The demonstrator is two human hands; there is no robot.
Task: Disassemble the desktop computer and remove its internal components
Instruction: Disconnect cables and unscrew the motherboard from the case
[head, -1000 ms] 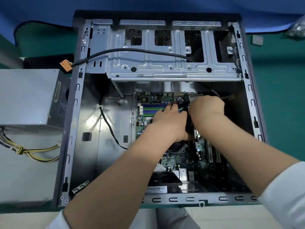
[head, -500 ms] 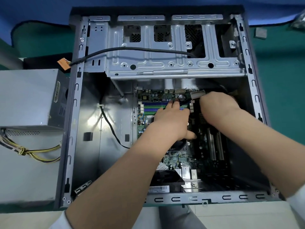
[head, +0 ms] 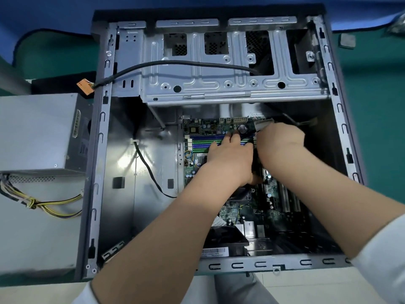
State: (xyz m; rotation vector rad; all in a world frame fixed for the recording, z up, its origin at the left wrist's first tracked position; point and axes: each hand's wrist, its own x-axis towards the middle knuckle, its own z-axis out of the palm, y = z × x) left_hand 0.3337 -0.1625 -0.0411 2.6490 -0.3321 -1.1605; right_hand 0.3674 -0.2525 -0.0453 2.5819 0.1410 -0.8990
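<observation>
Worktop: green mat [head: 377, 119] under everything, with a blue strip along the far edge.
Computer case [head: 99, 150]: lies open on its side in the middle of the worktop, its near rail at your edge.
Motherboard [head: 269, 207]: sits on the case floor, right of centre, below the drive cage.
Your left hand [head: 230, 159]: palm down on the motherboard, fingers spread and reaching over the blue and green memory slots [head: 203, 142], thumb tucked toward the right hand. It presses flat and wraps round nothing that you can see.
Your right hand [head: 278, 145]: touching the left hand, fingers curled down at the far right part of the board, beside a pale connector [head: 264, 125]. Its fingertips are hidden, so you cannot tell what it grasps, perhaps a plug or a clip.
Drive cage [head: 219, 84]: bare metal across the far end of the case.
Black cable [head: 186, 63]: runs over the cage and out across the left wall, ending in an orange plug [head: 85, 86].
Thin black wire [head: 151, 170]: loops across the bare left floor of the case.
Power supply [head: 37, 132]: outside the case at the left edge of the worktop, its yellow and black wires [head: 48, 205] trailing toward you.
</observation>
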